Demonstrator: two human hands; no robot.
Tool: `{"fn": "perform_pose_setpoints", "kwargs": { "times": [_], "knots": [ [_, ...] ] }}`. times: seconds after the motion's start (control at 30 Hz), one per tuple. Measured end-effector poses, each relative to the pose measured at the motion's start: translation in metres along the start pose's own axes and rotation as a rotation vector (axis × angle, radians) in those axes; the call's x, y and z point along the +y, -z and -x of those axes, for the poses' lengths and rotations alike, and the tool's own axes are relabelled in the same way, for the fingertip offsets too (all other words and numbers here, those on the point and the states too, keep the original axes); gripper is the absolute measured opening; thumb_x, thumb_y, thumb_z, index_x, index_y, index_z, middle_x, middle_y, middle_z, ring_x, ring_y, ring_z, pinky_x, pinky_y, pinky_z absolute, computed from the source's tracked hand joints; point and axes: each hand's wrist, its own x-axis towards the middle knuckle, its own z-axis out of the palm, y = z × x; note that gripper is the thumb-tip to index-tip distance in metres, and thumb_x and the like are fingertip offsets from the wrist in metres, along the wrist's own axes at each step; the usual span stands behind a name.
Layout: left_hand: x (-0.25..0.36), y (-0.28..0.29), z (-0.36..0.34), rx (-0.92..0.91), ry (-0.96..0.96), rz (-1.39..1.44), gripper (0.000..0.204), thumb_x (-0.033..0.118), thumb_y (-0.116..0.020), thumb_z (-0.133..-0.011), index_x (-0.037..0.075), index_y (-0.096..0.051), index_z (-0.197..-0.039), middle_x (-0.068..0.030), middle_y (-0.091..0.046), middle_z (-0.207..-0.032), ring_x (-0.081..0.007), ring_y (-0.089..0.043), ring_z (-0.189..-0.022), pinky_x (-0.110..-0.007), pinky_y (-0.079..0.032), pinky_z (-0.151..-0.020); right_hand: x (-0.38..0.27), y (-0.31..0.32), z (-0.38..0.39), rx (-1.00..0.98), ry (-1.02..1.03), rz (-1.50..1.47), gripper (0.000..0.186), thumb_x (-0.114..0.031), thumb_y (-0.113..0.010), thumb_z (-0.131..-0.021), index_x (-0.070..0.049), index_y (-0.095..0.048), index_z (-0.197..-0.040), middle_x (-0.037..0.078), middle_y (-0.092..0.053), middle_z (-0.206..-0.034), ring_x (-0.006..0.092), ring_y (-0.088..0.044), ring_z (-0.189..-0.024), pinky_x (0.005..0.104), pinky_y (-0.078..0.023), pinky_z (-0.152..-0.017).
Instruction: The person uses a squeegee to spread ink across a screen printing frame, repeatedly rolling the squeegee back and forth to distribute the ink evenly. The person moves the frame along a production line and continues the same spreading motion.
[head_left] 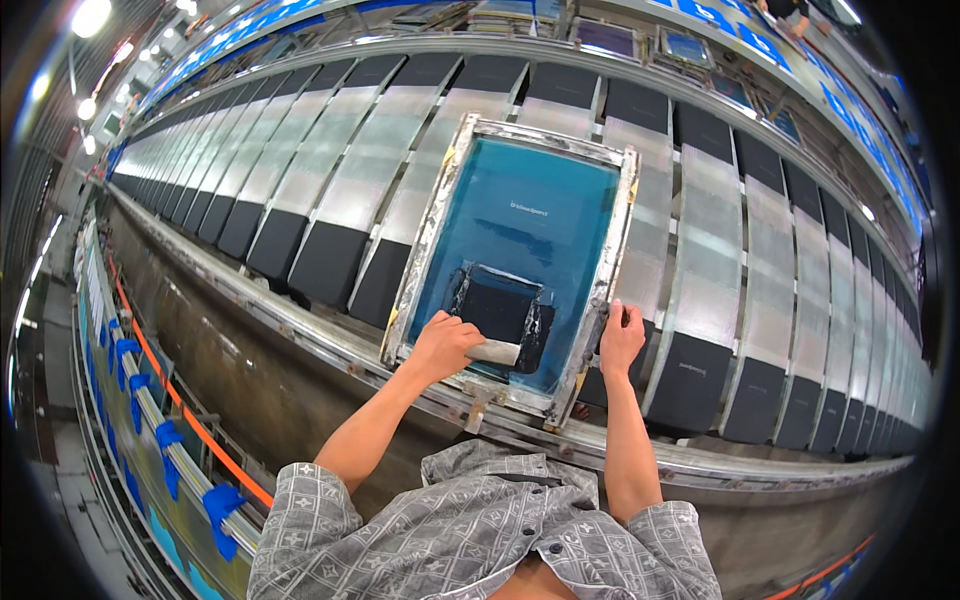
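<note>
A screen-printing frame (625,215) with a teal mesh (540,185) lies across the long printing table in front of me. Near its close end, black ink (497,306) covers a patch of the mesh, with smeared dark edges. My left hand (445,347) is closed round the left end of a squeegee (496,352), which sits on the mesh at the near side of the ink. At the frame's right rail, close to its near corner, my right hand (622,338) is closed with its fingertips against the edge. Part of that grip is hidden.
Dark fabric panels (690,375) lie on a long row of slanted pallets (700,250) to both sides. A metal rail (690,455) runs along the near edge. Beyond the table, more frames (605,40) rest on a rack. Blue ties (222,505) and an orange hose (190,400) are at left.
</note>
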Motion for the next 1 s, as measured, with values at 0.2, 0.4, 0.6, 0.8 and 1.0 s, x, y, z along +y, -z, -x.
{"fn": "perform_pose_setpoints", "kwargs": {
  "times": [0.2,0.4,0.6,0.8,1.0],
  "knots": [
    [-0.015,-0.014,0.009,0.013,-0.067,-0.038,0.033,0.015,-0.080,-0.061,0.013,-0.071,-0.093,0.0023,-0.066,-0.094,-0.0198,-0.061,-0.083,-0.036,-0.041,-0.077,0.008,-0.014,0.003,0.051,-0.015,0.085,0.030,-0.029,-0.061,-0.093,0.001,-0.061,-0.085,0.008,-0.057,-0.066,0.0156,-0.049,-0.061,0.0332,-0.043,-0.061],
    [-0.047,0.012,-0.049,-0.236,-0.110,0.043,0.017,0.029,-0.077,-0.072,0.019,-0.074,-0.085,-0.0031,-0.068,-0.080,-0.0232,-0.065,-0.080,-0.038,-0.043,-0.076,-0.004,-0.012,-0.004,-0.016,0.045,0.580,0.037,-0.041,-0.062,-0.089,-0.005,-0.067,-0.099,0.017,-0.068,-0.094,0.0371,-0.063,-0.092,0.0448,-0.047,-0.082],
    [-0.072,0.026,-0.130,-0.187,-0.149,-0.044,0.016,0.028,-0.077,-0.069,0.015,-0.070,-0.077,-0.0063,-0.067,-0.075,-0.0274,-0.065,-0.078,-0.040,-0.044,-0.075,-0.112,-0.057,-0.006,-0.724,0.480,0.456,0.031,-0.038,-0.070,-0.083,-0.009,-0.069,-0.093,0.013,-0.067,-0.092,0.0297,-0.061,-0.096,0.0402,-0.042,-0.092],
    [-0.064,0.000,-0.088,-0.061,-0.113,0.009,0.007,0.014,-0.071,-0.064,0.015,-0.068,-0.070,-0.0064,-0.065,-0.071,-0.0302,-0.062,-0.070,-0.042,-0.042,-0.071,-0.065,-0.081,0.039,-0.670,0.758,0.637,0.027,-0.021,-0.076,-0.066,-0.008,-0.064,-0.086,0.012,-0.062,-0.083,0.0290,-0.060,-0.091,0.0410,-0.042,-0.089],
    [-0.044,-0.002,-0.023,-0.187,-0.134,0.048,0.018,0.020,-0.077,-0.061,0.018,-0.073,-0.078,-0.0024,-0.069,-0.078,-0.0246,-0.064,-0.073,-0.040,-0.044,-0.072,-0.069,-0.031,0.101,-0.812,0.574,0.396,0.035,-0.020,-0.079,-0.070,-0.006,-0.066,-0.100,0.013,-0.065,-0.099,0.0295,-0.059,-0.100,0.0426,-0.043,-0.093]
  ]
}}
